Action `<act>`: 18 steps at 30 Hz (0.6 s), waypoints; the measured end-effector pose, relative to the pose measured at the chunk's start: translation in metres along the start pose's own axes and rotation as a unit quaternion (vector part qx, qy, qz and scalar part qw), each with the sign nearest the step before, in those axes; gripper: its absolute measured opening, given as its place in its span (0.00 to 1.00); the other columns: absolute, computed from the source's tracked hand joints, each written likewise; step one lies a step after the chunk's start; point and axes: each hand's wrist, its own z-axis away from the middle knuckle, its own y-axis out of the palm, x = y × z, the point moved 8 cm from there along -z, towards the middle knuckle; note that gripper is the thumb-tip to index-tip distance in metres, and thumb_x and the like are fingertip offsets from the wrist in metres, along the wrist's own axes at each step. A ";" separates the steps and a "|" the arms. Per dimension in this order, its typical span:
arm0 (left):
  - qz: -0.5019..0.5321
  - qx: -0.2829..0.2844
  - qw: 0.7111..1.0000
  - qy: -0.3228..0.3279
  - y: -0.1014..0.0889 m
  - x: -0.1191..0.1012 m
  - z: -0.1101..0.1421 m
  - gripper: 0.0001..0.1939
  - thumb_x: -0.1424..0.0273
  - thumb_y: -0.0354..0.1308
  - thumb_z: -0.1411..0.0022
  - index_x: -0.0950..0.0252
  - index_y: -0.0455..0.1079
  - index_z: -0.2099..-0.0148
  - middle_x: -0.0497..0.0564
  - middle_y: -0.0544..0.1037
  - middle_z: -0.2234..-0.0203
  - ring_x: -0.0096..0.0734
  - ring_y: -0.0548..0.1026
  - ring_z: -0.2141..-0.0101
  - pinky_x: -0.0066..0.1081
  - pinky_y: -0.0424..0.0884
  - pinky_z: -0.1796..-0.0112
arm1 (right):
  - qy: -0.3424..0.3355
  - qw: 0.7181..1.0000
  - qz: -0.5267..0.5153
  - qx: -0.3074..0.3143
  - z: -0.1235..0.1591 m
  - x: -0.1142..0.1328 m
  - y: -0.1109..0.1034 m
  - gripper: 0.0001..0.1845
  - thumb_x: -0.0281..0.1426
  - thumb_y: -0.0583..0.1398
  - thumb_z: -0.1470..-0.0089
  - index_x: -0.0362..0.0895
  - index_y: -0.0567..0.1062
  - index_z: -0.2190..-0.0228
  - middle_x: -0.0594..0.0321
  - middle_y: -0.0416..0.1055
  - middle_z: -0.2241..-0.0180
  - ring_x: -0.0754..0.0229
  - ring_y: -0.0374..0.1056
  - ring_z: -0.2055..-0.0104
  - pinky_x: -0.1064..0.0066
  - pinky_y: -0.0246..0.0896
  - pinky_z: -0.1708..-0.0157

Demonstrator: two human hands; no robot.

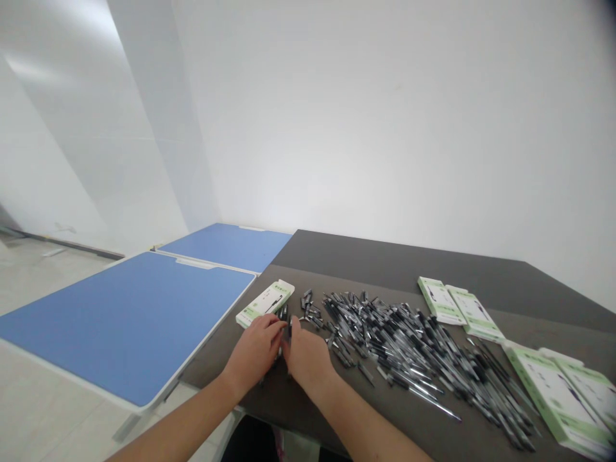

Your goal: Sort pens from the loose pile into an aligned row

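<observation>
Far L on the dark bench (356, 253), a white/green box (266, 303) lies flat, pale flap out at its far end; contents can't be seen. Just R & nearer are the L hand (260, 343), the dark pens (283, 313), then the R hand (308, 350): both w/ fingers curled in, close together, pinching that small bunch btwn them, tips poking out at the far side. Exact no. of pens hidden by fingers; can't tell if L knuckles touch the box. To do this well, I'd say: light, even squeeze, pens parallel & facing same way, ends tapped level, wrists clear of box so it isn't knocked. Next R, short dark pieces (312, 309), prob. caps or stubby parts, then a big loose pen pile (399, 340), pointing all ways; best pick from its near edge to avoid rolling. Far R, 2 flat boxes (440, 300) at back, side by side, & 2 more boxes (553, 391) in front, nr pile's R end; printed w/ pen pics, insides not visible.
</observation>
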 end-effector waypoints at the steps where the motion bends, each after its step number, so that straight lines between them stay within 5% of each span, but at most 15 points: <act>1: 0.006 -0.006 1.000 -0.003 -0.002 0.000 0.001 0.13 0.71 0.49 0.39 0.63 0.71 0.56 0.55 0.73 0.61 0.38 0.70 0.58 0.39 0.66 0.53 | 0.008 1.000 0.001 -0.008 0.000 -0.006 -0.005 0.23 0.35 0.53 0.44 0.40 0.62 0.48 0.51 0.75 0.64 0.55 0.73 0.63 0.70 0.63 0.67; 5: 0.028 -0.014 0.999 -0.009 -0.007 -0.004 0.005 0.13 0.71 0.47 0.38 0.62 0.70 0.55 0.54 0.73 0.60 0.36 0.70 0.58 0.38 0.66 0.53 | 0.054 0.998 0.033 -0.016 -0.001 -0.053 -0.028 0.12 0.35 0.51 0.42 0.45 0.73 0.66 0.58 0.76 0.67 0.59 0.72 0.64 0.74 0.60 0.66; 10: 0.063 -0.017 0.998 -0.020 -0.004 -0.016 0.006 0.14 0.71 0.46 0.37 0.61 0.70 0.55 0.52 0.73 0.60 0.34 0.71 0.58 0.35 0.67 0.54 | 0.135 0.986 0.089 -0.037 -0.005 -0.127 -0.051 0.16 0.30 0.47 0.40 0.41 0.73 0.67 0.50 0.75 0.66 0.54 0.72 0.62 0.69 0.60 0.66; 18: 0.097 -0.013 0.995 -0.018 0.004 -0.038 -0.003 0.13 0.72 0.46 0.38 0.61 0.70 0.55 0.51 0.73 0.59 0.33 0.71 0.58 0.33 0.67 0.54 | 0.119 0.986 0.111 -0.021 -0.004 -0.127 -0.031 0.13 0.29 0.51 0.43 0.38 0.74 0.66 0.47 0.75 0.66 0.52 0.73 0.63 0.68 0.61 0.67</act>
